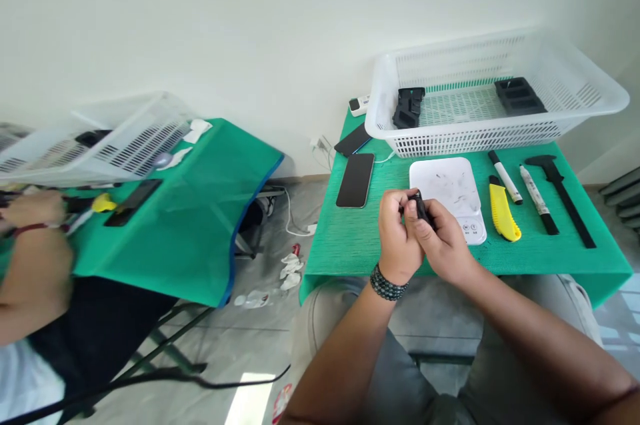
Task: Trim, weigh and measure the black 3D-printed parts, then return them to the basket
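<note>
My left hand (396, 238) and my right hand (443, 241) meet just in front of a white digital scale (450, 188) on the green-covered table (360, 238). Both hands are closed around a small black part (419, 206) held between their fingers. A bead bracelet (386, 283) circles my left wrist. Right of the scale lie a yellow utility knife (504, 213), two markers (505, 176) (538, 199) and a black caliper (563, 195).
A white basket (493, 121) with two black parts (409, 107) (519, 95) stands at the back. Two phones (355, 179) (353, 139) lie left of the scale. Another person's arm (33, 265) works at a second green table (200, 211) with a basket (95, 141) on the left.
</note>
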Motion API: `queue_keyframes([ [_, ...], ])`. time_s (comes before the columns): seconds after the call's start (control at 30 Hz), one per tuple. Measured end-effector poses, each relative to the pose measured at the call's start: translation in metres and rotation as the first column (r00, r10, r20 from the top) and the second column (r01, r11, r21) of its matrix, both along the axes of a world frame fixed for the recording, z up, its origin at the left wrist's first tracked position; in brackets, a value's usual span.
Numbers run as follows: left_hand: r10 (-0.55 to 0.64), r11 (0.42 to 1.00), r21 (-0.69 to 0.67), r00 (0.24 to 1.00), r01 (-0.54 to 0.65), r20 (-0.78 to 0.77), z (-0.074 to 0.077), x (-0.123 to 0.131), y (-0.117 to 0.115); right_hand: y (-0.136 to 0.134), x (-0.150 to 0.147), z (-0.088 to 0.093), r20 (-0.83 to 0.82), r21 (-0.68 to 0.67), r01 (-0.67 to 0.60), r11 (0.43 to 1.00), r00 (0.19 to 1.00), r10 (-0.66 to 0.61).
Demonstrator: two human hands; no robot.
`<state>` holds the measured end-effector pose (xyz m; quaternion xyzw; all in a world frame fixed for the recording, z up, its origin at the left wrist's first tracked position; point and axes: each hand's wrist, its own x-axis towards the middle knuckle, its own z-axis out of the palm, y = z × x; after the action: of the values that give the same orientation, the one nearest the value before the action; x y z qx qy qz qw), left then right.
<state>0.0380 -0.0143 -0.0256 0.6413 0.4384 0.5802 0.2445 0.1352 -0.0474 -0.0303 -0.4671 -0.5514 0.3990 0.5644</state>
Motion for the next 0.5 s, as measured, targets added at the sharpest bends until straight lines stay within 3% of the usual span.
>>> queue_keyframes([
  [0.13, 0.088, 0.987, -0.152, 0.954, -0.046, 0.287, 0.002, -0.007, 0.012, -0.007, -0.007, -0.002, 0.177, 0.102, -0.036, 0.994, 0.984, 0.018],
  [0.2, 0.08, 0.981, -0.194, 0.925, -0.007, 0.371, 0.004, -0.013, 0.02, -0.008, -0.01, -0.001, 0.198, 0.117, -0.059, 0.991, 0.98, 0.035],
  [0.4, 0.087, 0.947, -0.294, 0.773, 0.132, 0.628, 0.01, -0.021, 0.03, -0.009, -0.007, 0.001, -0.015, 0.102, -0.117, 0.988, 0.993, 0.119],
  [0.5, 0.022, 0.949, -0.252, 0.762, 0.187, 0.647, 0.012, -0.013, 0.019, -0.011, -0.007, -0.002, -0.007, 0.094, -0.076, 0.993, 0.997, 0.077],
])
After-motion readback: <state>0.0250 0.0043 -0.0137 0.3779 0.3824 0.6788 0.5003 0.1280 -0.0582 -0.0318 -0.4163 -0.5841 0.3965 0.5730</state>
